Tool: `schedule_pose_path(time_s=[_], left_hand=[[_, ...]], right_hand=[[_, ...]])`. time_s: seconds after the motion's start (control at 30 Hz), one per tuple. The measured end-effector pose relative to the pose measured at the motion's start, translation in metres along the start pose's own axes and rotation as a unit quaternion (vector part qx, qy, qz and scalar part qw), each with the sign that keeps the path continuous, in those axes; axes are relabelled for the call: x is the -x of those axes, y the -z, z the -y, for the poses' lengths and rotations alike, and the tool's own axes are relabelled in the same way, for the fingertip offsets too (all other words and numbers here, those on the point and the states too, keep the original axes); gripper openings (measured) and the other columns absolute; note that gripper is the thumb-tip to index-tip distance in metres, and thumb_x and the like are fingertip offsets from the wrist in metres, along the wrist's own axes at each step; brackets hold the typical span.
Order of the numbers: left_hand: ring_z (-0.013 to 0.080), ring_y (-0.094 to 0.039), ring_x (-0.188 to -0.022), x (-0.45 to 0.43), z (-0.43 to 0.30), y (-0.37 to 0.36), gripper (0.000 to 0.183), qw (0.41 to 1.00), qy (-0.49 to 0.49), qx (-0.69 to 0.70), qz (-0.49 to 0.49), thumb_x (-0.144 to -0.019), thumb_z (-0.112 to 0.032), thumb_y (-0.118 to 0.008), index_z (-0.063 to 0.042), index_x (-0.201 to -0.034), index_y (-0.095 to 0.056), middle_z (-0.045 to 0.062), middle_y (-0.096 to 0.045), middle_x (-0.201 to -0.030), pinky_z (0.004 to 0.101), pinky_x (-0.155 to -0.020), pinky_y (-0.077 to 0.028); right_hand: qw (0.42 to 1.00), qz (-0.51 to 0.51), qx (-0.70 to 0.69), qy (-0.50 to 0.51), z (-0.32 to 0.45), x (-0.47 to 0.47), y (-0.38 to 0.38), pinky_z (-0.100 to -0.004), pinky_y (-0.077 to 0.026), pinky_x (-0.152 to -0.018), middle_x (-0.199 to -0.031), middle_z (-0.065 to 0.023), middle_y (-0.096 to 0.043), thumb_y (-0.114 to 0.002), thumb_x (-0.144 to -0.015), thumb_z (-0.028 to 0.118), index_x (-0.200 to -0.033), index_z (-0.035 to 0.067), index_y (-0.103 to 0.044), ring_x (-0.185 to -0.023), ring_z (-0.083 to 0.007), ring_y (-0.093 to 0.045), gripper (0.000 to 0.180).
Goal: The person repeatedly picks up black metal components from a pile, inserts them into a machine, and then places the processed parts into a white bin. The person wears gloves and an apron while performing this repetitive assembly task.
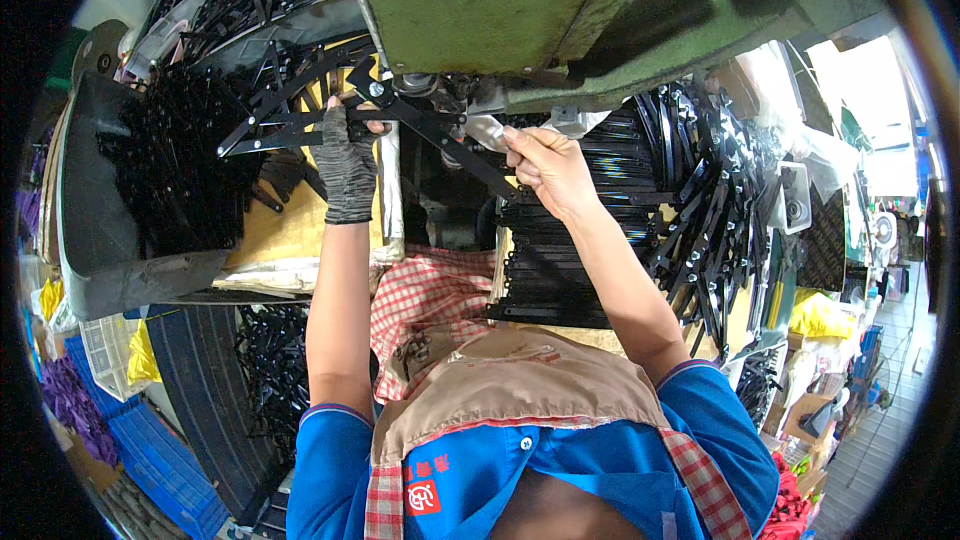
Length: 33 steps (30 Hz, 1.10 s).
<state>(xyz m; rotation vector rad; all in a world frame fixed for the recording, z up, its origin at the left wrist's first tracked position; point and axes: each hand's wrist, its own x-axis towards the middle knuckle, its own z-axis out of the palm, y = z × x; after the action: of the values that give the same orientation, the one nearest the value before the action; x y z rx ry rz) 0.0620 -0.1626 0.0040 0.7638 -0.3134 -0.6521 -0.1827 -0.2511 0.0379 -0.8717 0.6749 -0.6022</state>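
Note:
My left hand (349, 161), in a grey fingerless knit glove, grips a linkage of black metal bars (289, 124) joined by rivets. The linkage reaches in under the green machine housing (480, 0). One long black bar (450, 142) slants from its silver rivet down toward my right side. My bare right hand (547, 165) is raised beside that bar with its fingers curled and fingertips together; whether something small is between them cannot be told. Machine parts under the housing are mostly hidden.
Loose black metal bars fill a grey bin (97, 187) on the left. Rows of black bars (570, 262) lie on the right, with riveted linkages (705, 225) beyond them. Blue crates (157, 457) stand at the lower left. The green housing overhangs both hands.

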Motion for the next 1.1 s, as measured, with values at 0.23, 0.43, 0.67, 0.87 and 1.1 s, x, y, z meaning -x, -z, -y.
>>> schedule_pose_path(time_s=[0.23,0.43,0.67,0.87,1.1], left_hand=[[0.0192,-0.06,-0.061,-0.003,0.002,0.005,0.026,0.998,-0.01,-0.046,0.031,-0.101,-0.022,-0.049,0.003,-0.101,-0.056,0.013,-0.062,-0.07,0.0317,-0.061,-0.054],[0.0168,-0.059,-0.061,-0.001,-0.001,0.003,0.026,0.993,-0.03,-0.107,0.033,-0.097,-0.022,-0.055,0.003,-0.104,-0.058,0.01,-0.063,-0.075,0.0311,-0.06,-0.053],[0.0191,-0.065,-0.064,-0.002,-0.01,0.018,0.024,0.99,0.005,-0.103,0.095,-0.095,-0.011,-0.058,0.005,-0.113,-0.058,0.013,-0.067,-0.085,0.0304,-0.062,-0.056],[0.02,-0.067,-0.068,-0.003,-0.021,0.021,0.018,0.976,-0.001,-0.185,0.117,-0.095,-0.01,-0.057,0.003,-0.107,-0.06,0.009,-0.067,-0.086,0.0313,-0.068,-0.057],[0.0179,-0.067,-0.073,0.002,-0.017,0.015,0.028,0.983,0.001,-0.138,0.119,-0.095,-0.013,-0.058,0.003,-0.118,-0.057,0.01,-0.066,-0.093,0.0303,-0.069,-0.058]], right_hand=[[0.998,0.033,0.004,0.056,-0.009,-0.031,-0.027,-0.0183,-0.028,-0.045,-0.073,-0.0078,-0.063,-0.065,-0.091,0.008,-0.092,-0.004,-0.067,-0.051,-0.0029,-0.04,0.013],[0.98,0.016,0.17,0.101,-0.011,-0.042,-0.043,-0.0194,-0.024,-0.042,-0.067,-0.0015,-0.06,-0.069,-0.088,0.01,-0.085,0.001,-0.068,-0.048,-0.0021,-0.039,0.01],[0.964,-0.002,0.265,0.038,-0.035,-0.008,-0.018,-0.0199,-0.025,-0.045,-0.061,0.0061,-0.047,-0.059,-0.096,0.028,-0.066,0.009,-0.057,-0.049,-0.0017,-0.036,0.036],[0.949,-0.023,0.297,0.1,-0.021,0.001,-0.01,-0.0234,-0.028,-0.046,-0.055,0.0056,-0.046,-0.061,-0.095,0.032,-0.062,0.006,-0.056,-0.05,-0.0034,-0.038,0.042],[0.97,-0.038,0.24,0.004,-0.02,-0.023,0.016,-0.0199,-0.022,-0.042,-0.06,0.0062,-0.046,-0.064,-0.094,0.03,-0.07,0.006,-0.057,-0.047,-0.0005,-0.033,0.035]])
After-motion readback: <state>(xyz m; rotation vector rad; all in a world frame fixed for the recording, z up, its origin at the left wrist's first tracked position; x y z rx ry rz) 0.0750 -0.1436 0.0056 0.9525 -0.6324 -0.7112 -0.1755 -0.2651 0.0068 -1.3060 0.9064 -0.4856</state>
